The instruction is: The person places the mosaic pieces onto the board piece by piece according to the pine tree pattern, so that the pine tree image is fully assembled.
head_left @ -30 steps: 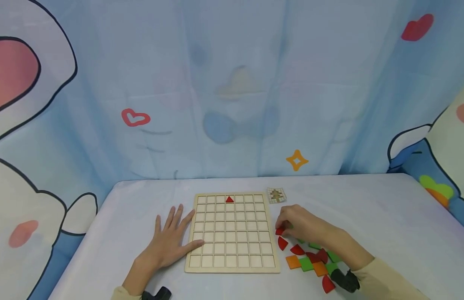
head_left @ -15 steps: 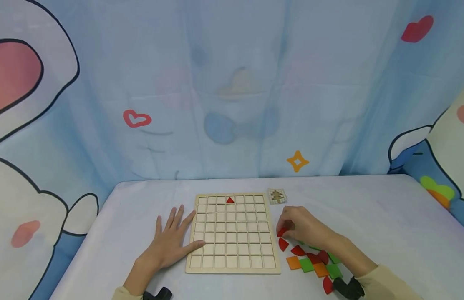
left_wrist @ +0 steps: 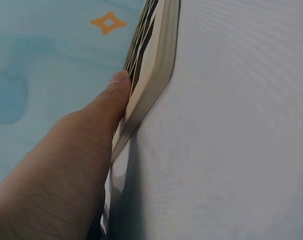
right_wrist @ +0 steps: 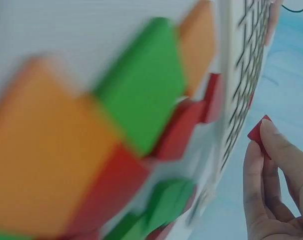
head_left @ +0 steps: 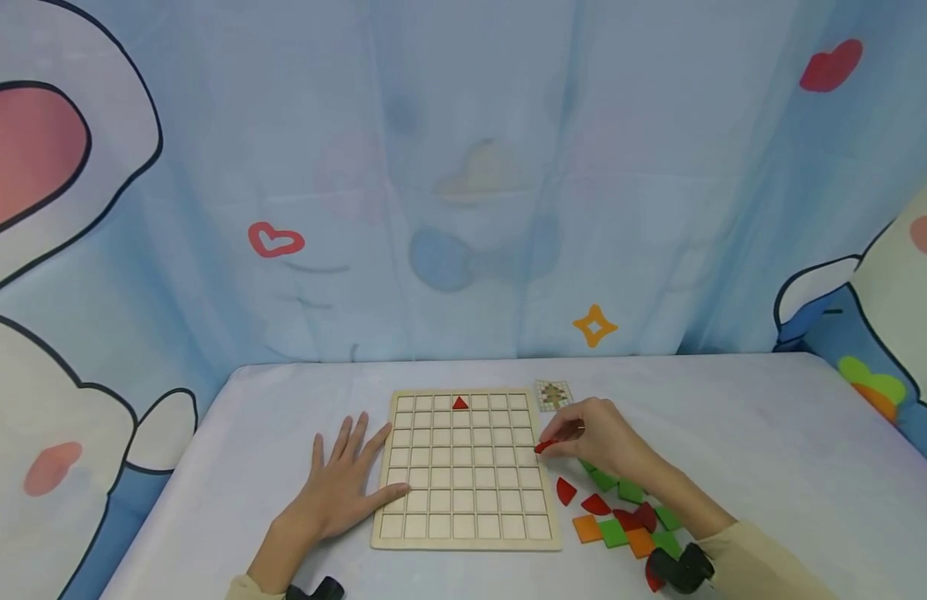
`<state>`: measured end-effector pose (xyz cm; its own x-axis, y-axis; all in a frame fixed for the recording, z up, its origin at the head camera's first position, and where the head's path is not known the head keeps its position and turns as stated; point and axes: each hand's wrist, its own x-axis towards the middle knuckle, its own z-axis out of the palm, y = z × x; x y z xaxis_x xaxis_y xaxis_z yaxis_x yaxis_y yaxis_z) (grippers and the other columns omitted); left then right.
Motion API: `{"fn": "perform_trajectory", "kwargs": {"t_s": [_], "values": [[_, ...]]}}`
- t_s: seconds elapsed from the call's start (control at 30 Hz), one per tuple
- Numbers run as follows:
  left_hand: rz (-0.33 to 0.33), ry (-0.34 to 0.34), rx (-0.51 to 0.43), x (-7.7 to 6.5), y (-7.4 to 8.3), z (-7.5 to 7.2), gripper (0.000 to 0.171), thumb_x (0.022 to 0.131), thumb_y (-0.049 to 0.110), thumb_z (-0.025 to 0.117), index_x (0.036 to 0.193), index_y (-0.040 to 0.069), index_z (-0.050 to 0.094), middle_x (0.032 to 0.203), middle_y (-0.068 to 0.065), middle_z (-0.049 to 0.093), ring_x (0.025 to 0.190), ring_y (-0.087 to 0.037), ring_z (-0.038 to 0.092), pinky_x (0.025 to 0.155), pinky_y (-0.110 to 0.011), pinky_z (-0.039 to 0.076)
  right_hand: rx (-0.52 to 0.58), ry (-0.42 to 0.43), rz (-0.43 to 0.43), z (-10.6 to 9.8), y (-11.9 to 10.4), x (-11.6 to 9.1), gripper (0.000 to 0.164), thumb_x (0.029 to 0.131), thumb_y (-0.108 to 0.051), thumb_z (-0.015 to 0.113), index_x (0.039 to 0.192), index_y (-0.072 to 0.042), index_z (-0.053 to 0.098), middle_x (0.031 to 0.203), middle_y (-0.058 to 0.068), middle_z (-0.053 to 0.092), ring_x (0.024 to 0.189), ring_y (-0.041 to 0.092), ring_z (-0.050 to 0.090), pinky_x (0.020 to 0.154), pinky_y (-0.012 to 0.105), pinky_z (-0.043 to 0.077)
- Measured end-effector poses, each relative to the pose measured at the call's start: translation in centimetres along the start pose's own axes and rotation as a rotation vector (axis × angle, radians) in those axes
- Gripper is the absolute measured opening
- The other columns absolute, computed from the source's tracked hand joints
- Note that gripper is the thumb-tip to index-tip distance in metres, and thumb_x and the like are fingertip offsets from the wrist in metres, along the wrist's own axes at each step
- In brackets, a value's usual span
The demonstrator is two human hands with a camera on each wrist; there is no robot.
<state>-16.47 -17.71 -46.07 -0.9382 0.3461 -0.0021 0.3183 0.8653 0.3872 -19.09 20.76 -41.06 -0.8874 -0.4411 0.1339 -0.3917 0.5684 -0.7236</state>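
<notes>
A wooden grid board [head_left: 467, 546] lies flat on the white table, with a red triangle tile [head_left: 459, 403] in its top row. My left hand [head_left: 339, 487] rests at the board's left side, fingers spread, thumb on its edge; the left wrist view shows the thumb [left_wrist: 99, 107] against the rim. At the board's right edge my right hand [head_left: 602, 437] pinches a small red tile [head_left: 543, 447] between thumb and fingertips. In the right wrist view that red tile [right_wrist: 259, 134] shows a corner past the fingers.
Right of the board lie loose tiles: red quarter-rounds [head_left: 565, 491], green squares [head_left: 613, 533] and orange squares [head_left: 587, 528], some under the right forearm. A small pattern card [head_left: 553, 395] sits by the board's top right corner. A blue printed curtain [head_left: 471, 208] hangs behind the table.
My right hand has lifted a red tile from the top of the loose pile and carried it up and left to the board's right edge. The left hand stays in place.
</notes>
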Motion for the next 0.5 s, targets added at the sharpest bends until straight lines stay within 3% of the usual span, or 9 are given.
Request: {"fn": "perform_trajectory", "kwargs": {"t_s": [0.27,0.5], "values": [[0.002,0.003,-0.001,0.0,-0.1,0.1,0.092,0.095,0.069,0.059,0.167,0.017,0.031,0.173,-0.02,0.013,0.16,-0.043,0.005,0.119,-0.075,-0.004,0.028,-0.025,-0.148,2.3,-1.4,3.9,0.008,0.085,0.001,0.084,0.092,-0.003,0.082,0.093,0.004,0.077,0.086,0.016,0.071,0.077,0.024,0.06],[-0.013,-0.009,0.019,0.1,-0.1,0.1,0.093,0.095,0.071,0.058,0.167,0.018,0.03,0.174,-0.019,0.012,0.16,-0.042,0.004,0.119,-0.074,-0.004,0.009,-0.06,-0.189,4.7,-2.9,7.2,0.01,0.09,0.006,0.077,0.097,-0.001,0.082,0.095,0.007,0.074,0.087,0.018,0.071,0.074,0.023,0.059]]}}
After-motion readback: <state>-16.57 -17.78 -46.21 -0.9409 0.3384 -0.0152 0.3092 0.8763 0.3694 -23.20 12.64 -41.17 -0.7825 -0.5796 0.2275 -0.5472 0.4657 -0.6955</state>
